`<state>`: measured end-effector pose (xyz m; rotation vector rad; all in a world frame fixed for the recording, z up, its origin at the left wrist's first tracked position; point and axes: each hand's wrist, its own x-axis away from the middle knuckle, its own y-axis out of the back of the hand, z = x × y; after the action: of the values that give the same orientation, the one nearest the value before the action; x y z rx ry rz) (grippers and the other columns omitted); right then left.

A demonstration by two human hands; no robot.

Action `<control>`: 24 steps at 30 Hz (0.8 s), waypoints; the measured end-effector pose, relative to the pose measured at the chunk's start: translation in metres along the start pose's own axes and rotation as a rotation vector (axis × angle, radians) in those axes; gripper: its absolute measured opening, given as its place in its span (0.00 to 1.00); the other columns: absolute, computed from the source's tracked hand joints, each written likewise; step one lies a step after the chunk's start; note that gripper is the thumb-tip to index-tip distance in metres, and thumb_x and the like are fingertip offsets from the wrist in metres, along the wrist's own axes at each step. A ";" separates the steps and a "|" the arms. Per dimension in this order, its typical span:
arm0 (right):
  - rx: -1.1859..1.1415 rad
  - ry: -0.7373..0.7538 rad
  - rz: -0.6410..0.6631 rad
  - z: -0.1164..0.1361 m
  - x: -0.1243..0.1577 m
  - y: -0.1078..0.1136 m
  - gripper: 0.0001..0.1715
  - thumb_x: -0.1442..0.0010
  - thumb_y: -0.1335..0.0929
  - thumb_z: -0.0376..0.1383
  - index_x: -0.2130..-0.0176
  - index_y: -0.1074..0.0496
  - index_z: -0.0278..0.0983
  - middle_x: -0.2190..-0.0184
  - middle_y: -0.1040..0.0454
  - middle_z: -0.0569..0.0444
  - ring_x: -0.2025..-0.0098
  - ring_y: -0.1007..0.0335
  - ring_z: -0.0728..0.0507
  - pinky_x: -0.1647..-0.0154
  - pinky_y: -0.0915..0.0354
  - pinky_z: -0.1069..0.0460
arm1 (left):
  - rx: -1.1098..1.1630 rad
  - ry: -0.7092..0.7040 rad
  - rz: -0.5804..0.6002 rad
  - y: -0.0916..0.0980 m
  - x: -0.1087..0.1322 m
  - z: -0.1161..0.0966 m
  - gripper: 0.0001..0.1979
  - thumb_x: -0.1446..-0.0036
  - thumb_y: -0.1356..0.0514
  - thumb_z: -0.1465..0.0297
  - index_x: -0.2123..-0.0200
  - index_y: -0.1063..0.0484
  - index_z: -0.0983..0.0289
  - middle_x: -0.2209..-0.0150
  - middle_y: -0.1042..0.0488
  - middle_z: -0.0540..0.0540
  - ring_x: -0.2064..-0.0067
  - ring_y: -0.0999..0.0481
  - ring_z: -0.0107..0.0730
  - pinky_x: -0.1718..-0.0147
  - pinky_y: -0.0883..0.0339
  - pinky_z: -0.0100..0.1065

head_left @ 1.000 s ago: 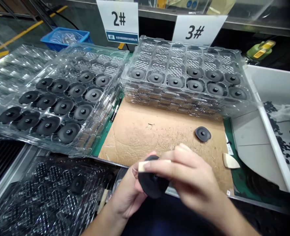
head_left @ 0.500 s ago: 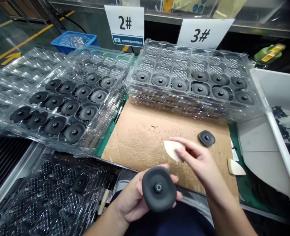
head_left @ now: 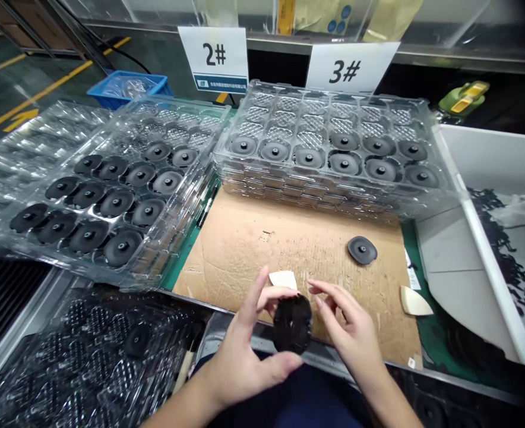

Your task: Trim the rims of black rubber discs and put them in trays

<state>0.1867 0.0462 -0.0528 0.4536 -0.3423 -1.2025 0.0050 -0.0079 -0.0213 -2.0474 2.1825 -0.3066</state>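
My left hand (head_left: 249, 345) grips a black rounded-square part (head_left: 293, 324) by its edges, between thumb and fingers, above the front edge of the cardboard. Its dark, glossier side with a jagged rim faces me. Close to its right edge, my right hand (head_left: 345, 318) holds nothing, its fingers curled but apart. A white wedge-shaped sponge (head_left: 284, 278) lies on the cardboard (head_left: 231, 249) just behind my left fingers, partly hidden by them. Another black part (head_left: 362, 250) with a central knob rests farther right. A second cream wedge sponge (head_left: 415, 302) sits at the cardboard's right edge.
Clear plastic trays (head_left: 155, 238) with rows of black parts stand left. More stacked trays (head_left: 316, 190) are behind the cardboard, under signs "2#" (head_left: 213, 56) and "3#" (head_left: 347, 71). A white bin (head_left: 480, 255) with small black pieces stands right. Dark trays (head_left: 79, 356) lie lower left.
The sponge has left my right hand and now lies on the cardboard. My left hand has turned the black part from its knobbed face to its other side. The view has shifted slightly.
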 end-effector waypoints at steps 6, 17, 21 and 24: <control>0.036 0.153 -0.033 0.000 0.027 0.000 0.27 0.41 0.38 0.29 0.44 0.43 0.45 0.58 0.31 0.53 0.67 0.33 0.50 0.66 0.34 0.56 | -0.540 -0.261 0.027 -0.002 -0.004 0.001 0.56 0.57 0.37 0.84 0.40 0.72 0.43 0.45 0.36 0.57 0.46 0.35 0.41 0.47 0.46 0.43; 0.061 0.402 0.144 0.007 0.017 0.017 0.20 0.41 0.35 0.39 0.48 0.35 0.42 0.68 0.30 0.52 0.66 0.34 0.46 0.67 0.36 0.51 | -0.348 0.045 -0.041 -0.005 -0.004 0.004 0.47 0.61 0.32 0.75 0.40 0.51 0.54 0.48 0.31 0.57 0.47 0.33 0.42 0.47 0.45 0.38; -0.064 0.305 0.031 0.017 0.015 0.017 0.15 0.37 0.39 0.40 0.71 0.31 0.36 0.80 0.38 0.57 0.77 0.41 0.49 0.77 0.44 0.54 | -0.058 0.319 -0.023 -0.001 -0.008 0.006 0.14 0.50 0.39 0.63 0.61 0.25 0.63 0.66 0.23 0.57 0.64 0.25 0.37 0.63 0.34 0.33; -0.087 0.312 0.000 0.020 -0.001 0.013 0.28 0.35 0.45 0.43 0.82 0.39 0.36 0.84 0.44 0.57 0.80 0.45 0.50 0.78 0.49 0.54 | -0.049 0.343 -0.057 0.005 -0.009 0.003 0.15 0.46 0.44 0.61 0.72 0.23 0.65 0.78 0.25 0.54 0.74 0.29 0.30 0.72 0.37 0.28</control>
<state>0.1875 0.0478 -0.0291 0.5562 -0.0218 -1.1209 0.0011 0.0010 -0.0255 -2.2275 2.3387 -0.6619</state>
